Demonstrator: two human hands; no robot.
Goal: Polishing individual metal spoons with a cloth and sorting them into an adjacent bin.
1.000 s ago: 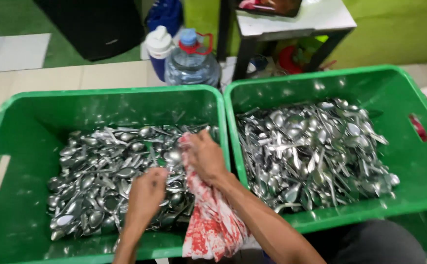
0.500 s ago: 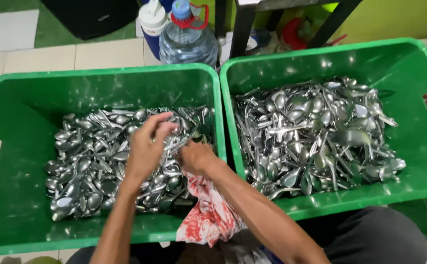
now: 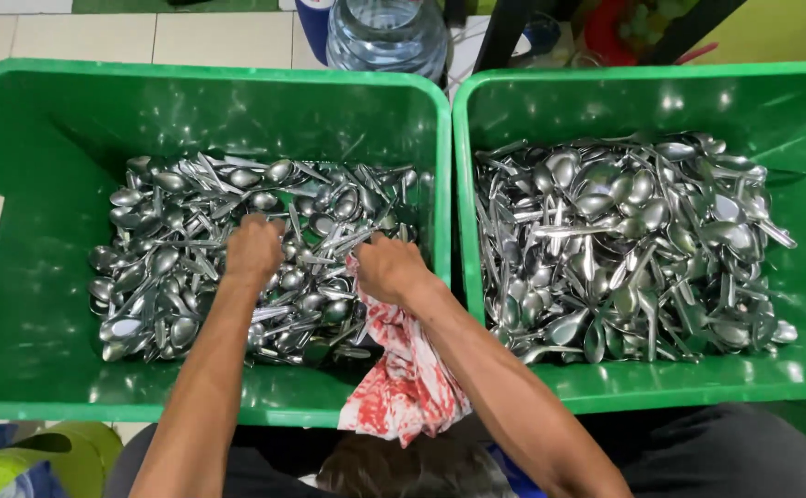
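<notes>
Both hands are down in the spoons (image 3: 191, 249) in the left crate (image 3: 43, 120). The left hand (image 3: 253, 249) sits knuckles-up on the middle of the pile with its fingers curled down into the metal. It looks closed around something, but I honestly can't tell which spoon it has, if any. The right hand (image 3: 389, 267) is just beside it, at the pile's right edge near the crate wall, fingers also dug in and bunched. A red and white cloth (image 3: 403, 378) runs from under that palm back over the near rim, so it seems pinned under or held in that hand along with the spoons.

Compared with half a second ago: the left hand was up over the far part of the pile, almost on top of the right one. Now it has dropped closer and to the left, so the two hands are apart with spoons showing between them. The right hand has barely shifted and the cloth hangs in the same spot.

Further out to the right of the hands, the second crate (image 3: 643, 101) holds its own heap of spoons. A clear water jug (image 3: 386, 37) stands on the tile floor beyond both crates.
</notes>
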